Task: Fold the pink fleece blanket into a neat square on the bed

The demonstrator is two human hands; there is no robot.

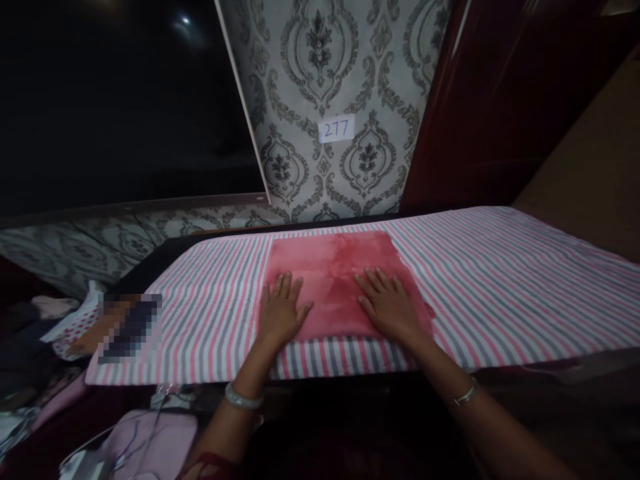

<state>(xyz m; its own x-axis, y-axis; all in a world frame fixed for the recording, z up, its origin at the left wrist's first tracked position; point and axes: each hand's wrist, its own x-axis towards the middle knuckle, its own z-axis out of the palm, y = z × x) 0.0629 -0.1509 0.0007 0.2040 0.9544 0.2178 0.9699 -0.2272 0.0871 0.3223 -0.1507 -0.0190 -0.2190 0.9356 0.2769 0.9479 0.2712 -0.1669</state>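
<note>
A pink-red cloth [320, 260] with darker, wet-looking patches lies spread flat in the middle of a striped sheet [500, 280]. My left hand [281, 310] rests palm down on the cloth's left side, fingers spread. On its right side, my right hand [387, 303] lies flat too, fingers apart and pointing away from me. Neither hand grips anything. The darkest patches show between the hands and towards the back right corner. What is under my palms is hidden.
The striped sheet covers a table against a patterned wall [320, 53]. A large television [125, 100] hangs at the left; a dark red panel [485, 87] stands right. A blurred-out item [130, 330] lies at the sheet's left edge. Cables and a pink stool-like seat [155, 440] are below.
</note>
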